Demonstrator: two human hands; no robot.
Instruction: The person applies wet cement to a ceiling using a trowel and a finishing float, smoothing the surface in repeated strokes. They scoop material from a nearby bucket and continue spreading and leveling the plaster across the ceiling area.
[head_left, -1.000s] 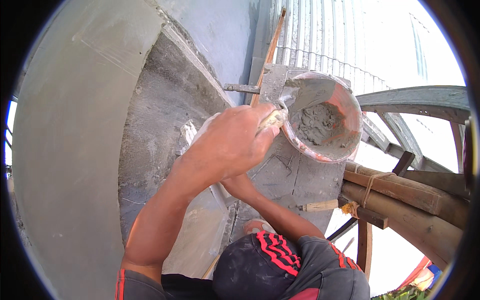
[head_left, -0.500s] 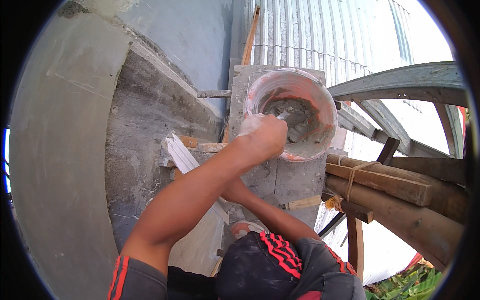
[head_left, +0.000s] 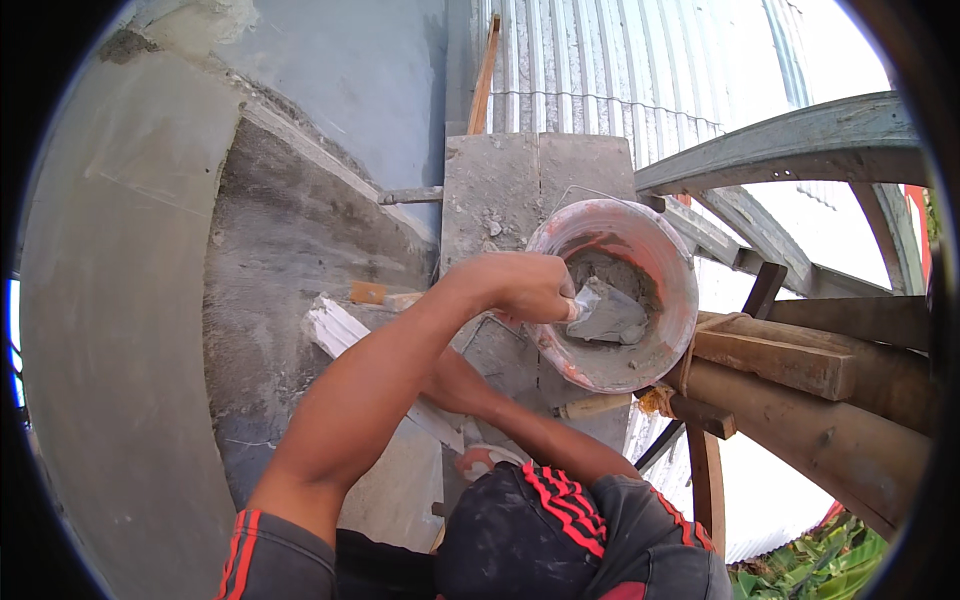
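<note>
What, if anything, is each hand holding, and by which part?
The left hand holds a trowel by its handle. Whether the right hand holds anything cannot be told: the left forearm blocks it.

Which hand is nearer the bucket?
Left. The left hand is over the left rim of the bucket, gripping a trowel; the right hand is farther off, lower left, partly hidden.

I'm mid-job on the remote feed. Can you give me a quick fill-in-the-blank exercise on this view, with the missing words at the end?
1. The left hand grips a ____ with its flat blade inside the bucket.
2. In this view, the bucket stands to the ____ of the long white strip.
3. The dark left sleeve carries ____ stripes.

Missing words: trowel; right; red.
</note>
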